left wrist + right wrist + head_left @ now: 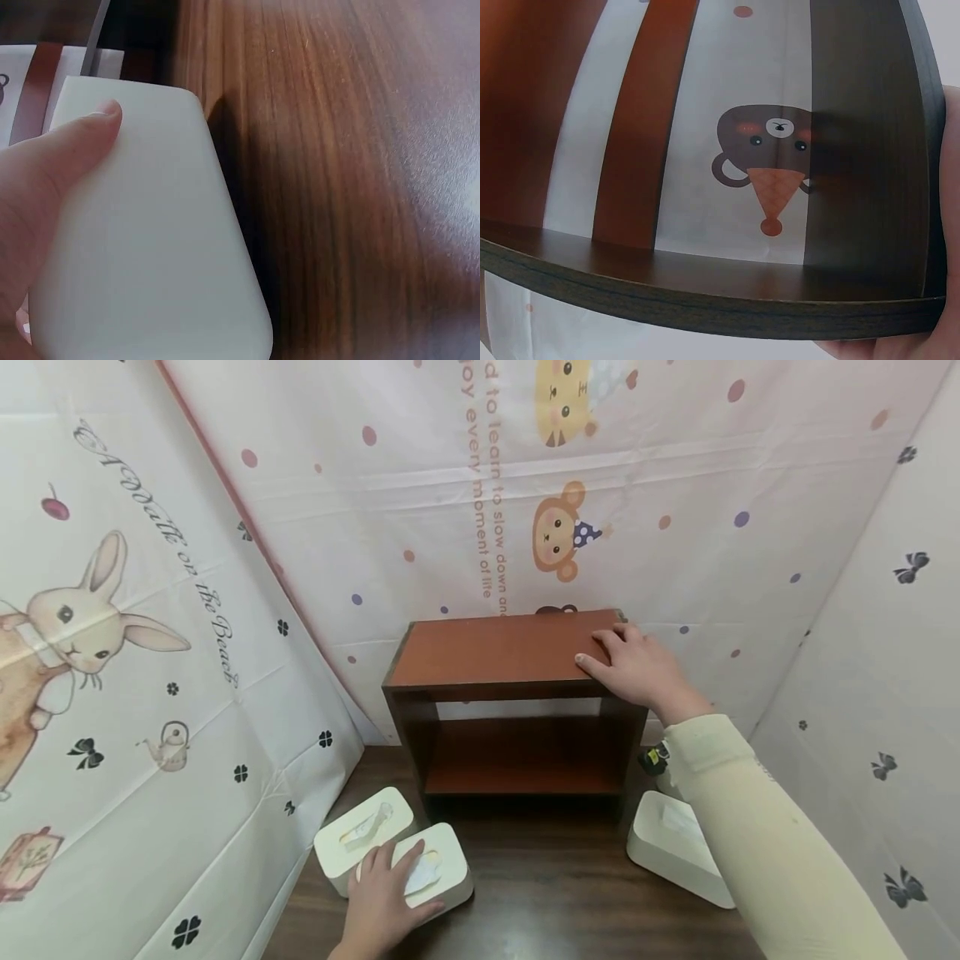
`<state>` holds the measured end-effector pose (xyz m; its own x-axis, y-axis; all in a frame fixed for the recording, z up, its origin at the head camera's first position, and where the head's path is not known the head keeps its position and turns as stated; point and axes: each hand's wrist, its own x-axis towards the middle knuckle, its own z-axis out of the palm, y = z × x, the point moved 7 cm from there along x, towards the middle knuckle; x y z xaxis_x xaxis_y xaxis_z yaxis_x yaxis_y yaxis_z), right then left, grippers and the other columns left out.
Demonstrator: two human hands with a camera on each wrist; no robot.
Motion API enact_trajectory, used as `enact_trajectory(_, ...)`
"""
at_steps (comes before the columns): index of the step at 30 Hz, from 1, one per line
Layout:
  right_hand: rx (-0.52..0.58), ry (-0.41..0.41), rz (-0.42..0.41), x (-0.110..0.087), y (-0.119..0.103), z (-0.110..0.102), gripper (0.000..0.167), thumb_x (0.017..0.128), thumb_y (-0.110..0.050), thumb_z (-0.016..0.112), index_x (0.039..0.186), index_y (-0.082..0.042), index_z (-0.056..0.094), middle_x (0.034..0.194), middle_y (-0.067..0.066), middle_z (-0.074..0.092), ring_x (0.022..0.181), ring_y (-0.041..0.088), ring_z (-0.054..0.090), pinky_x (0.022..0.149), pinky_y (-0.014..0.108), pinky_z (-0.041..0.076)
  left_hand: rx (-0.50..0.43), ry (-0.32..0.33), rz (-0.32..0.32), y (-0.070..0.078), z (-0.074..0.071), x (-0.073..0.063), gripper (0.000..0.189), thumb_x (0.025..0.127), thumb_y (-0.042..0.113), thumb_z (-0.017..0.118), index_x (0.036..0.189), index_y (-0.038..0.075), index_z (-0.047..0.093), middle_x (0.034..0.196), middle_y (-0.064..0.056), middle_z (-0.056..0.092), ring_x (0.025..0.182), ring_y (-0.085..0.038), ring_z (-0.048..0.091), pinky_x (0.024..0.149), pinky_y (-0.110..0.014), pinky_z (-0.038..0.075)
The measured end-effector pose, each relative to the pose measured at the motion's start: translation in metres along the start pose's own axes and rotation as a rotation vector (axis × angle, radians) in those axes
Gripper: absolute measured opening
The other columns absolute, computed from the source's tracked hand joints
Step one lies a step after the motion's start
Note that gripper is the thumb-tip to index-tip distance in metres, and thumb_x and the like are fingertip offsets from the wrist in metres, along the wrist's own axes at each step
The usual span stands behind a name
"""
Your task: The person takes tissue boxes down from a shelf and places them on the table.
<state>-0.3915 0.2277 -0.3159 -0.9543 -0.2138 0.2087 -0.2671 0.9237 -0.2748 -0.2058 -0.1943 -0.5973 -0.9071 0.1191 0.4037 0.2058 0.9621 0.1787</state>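
Note:
A white tissue box (453, 847) sits at the lower left of the head view, a tissue in its top slot. My left hand (381, 897) grips it, and in the left wrist view the thumb (86, 142) presses along its smooth side. Just behind it lies a second white tissue box (352, 835). My right hand (637, 667) rests over the right end of the brown wooden shelf (495, 652), thumb and fingers on its top board. From the right wrist, the shelf's dark side panel (870, 150) shows, with part of the hand beyond its edge.
Another white tissue box (671, 843) stands right of the shelf, partly behind my right sleeve. A small black object with a yellow label (655, 758) lies near the shelf's right side. Printed cloth (315, 510) hangs behind and on both sides of the dark wood table (540, 902).

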Motion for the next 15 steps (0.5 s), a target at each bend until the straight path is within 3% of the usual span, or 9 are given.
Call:
enact_trajectory(7, 0.021, 0.018, 0.004, -0.002, 0.002, 0.002, 0.089, 0.108, -0.076, 0.042, 0.167, -0.009, 0.045, 0.171, 0.031, 0.030, 0.147, 0.059, 0.040, 0.115, 0.077, 0.036, -0.006, -0.006, -0.008, 0.000, 0.005, -0.006, 0.100, 0.059, 0.076, 0.097, 0.146, 0.030, 0.073, 0.145, -0.017, 0.061, 0.130, -0.044, 0.057, 0.087, -0.076, 0.050)
enact_trajectory(15, 0.028, 0.022, 0.004, 0.002, 0.003, 0.002, 0.087, 0.108, -0.074, 0.044, 0.167, -0.009, 0.045, 0.172, 0.029, 0.030, 0.150, 0.056, 0.038, 0.119, 0.075, 0.034, -0.024, -0.004, -0.026, -0.005, 0.012, -0.004, 0.100, 0.059, 0.076, 0.097, 0.146, 0.032, 0.073, 0.145, -0.016, 0.061, 0.129, -0.042, 0.056, 0.087, -0.074, 0.048)
